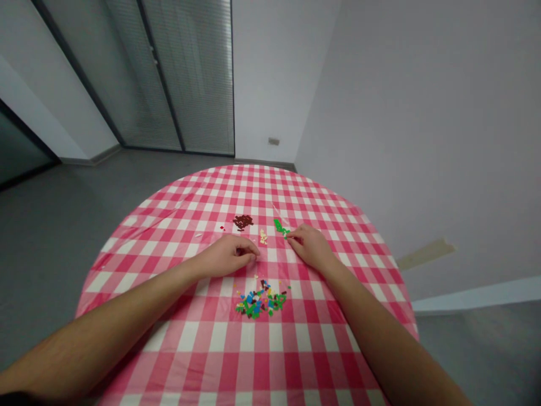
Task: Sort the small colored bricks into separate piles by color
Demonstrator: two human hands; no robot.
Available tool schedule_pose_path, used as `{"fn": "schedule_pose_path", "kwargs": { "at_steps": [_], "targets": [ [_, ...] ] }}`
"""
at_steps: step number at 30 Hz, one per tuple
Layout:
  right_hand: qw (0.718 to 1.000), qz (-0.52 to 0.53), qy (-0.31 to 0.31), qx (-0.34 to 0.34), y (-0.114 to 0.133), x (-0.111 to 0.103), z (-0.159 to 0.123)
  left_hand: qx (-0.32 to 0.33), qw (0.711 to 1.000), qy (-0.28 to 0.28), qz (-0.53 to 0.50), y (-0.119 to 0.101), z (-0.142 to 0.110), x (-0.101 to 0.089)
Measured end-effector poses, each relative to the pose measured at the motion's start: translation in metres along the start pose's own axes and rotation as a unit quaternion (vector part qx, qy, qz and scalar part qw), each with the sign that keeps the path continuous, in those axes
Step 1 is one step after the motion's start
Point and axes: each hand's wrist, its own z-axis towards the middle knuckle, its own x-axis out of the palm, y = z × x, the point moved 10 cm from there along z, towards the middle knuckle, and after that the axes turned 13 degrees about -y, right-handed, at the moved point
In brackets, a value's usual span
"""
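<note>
My left hand (230,255) rests over the middle of the table with its fingers curled and the thumb close to the index finger. Whatever may be between those fingertips is too small to make out. To its right, my right hand (311,246) has its fingertips pinched together at the near end of a small group of green pieces (279,226). Whether it grips one of them cannot be made out. Between the hands lie a few cream pieces (263,237). Nearer to me is a mixed pile of small coloured plastic pieces (256,304), mostly green, blue and brown.
A pile of dark brown pieces (243,221) lies beyond my left hand, with a small red piece (222,228) beside it. All rest on a round table with a pink-and-white checked cloth (220,372). Behind stand a glass partition (190,73) and a white wall (422,124).
</note>
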Motion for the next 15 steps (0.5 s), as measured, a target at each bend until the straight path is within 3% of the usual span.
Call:
{"fn": "schedule_pose_path", "kwargs": {
  "at_steps": [4, 9, 15],
  "targets": [
    [0.999, -0.029, 0.015, -0.014, 0.005, 0.004, -0.002, 0.031, 0.999, 0.034, 0.021, -0.001, -0.001, 0.005],
    [0.997, -0.066, 0.027, -0.011, 0.006, 0.008, -0.004, 0.099, 0.988, 0.118, 0.025, -0.017, -0.008, 0.016],
    [0.999, -0.011, -0.010, -0.032, 0.020, -0.007, -0.005, 0.136, 0.975, 0.157, 0.076, -0.023, -0.016, 0.029]
  ]
}}
